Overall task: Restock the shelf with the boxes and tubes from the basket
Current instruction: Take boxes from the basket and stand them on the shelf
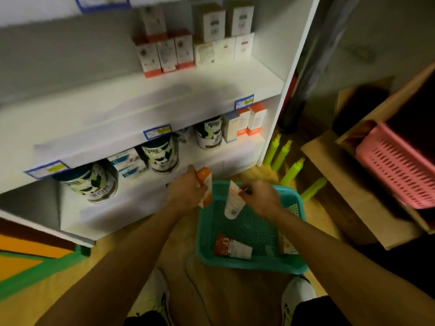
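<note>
A teal basket (292, 267) sits on the floor between my feet and the white shelf unit (164, 100). My left hand (186, 191) grips an orange-and-white box (205, 182) just left of the basket, near the bottom shelf. My right hand (261, 196) holds a white tube with an orange top (233, 203) by its upper end, hanging above the basket. An orange-and-white tube (231, 248) lies in the basket's near part. Another item shows partly at the basket's right wall.
The bottom shelf holds round tins (162, 154) and orange-and-white boxes (244, 124); the shelf above holds stacked white boxes (195, 43). Yellow-green bottles (292, 170) lie on the floor at the right, beside cardboard boxes and a pink crate (397, 170).
</note>
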`<action>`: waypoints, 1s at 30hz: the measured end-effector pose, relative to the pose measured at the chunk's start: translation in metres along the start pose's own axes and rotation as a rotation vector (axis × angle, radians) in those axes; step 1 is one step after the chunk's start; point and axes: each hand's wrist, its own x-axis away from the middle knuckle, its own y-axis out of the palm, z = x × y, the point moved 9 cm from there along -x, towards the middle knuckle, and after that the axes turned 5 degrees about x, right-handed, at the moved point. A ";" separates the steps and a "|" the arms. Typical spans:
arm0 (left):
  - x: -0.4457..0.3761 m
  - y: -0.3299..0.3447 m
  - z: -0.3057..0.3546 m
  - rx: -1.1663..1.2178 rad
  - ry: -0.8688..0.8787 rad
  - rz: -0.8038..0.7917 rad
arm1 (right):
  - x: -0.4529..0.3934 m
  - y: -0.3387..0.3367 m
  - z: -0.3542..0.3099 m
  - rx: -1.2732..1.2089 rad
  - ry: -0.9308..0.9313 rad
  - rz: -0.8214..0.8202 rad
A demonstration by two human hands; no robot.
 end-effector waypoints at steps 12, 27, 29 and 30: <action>0.069 -0.173 0.056 -0.081 0.229 0.226 | 0.049 -0.134 -0.114 -0.105 -0.194 0.207; 0.138 -0.430 0.074 -0.216 0.303 0.655 | 0.092 -0.321 -0.313 -0.116 -0.534 0.494; 0.144 -0.461 0.066 -0.174 0.294 0.716 | 0.094 -0.338 -0.345 -0.119 -0.571 0.518; 0.145 -0.477 0.062 -0.155 0.282 0.752 | 0.094 -0.346 -0.361 -0.131 -0.589 0.528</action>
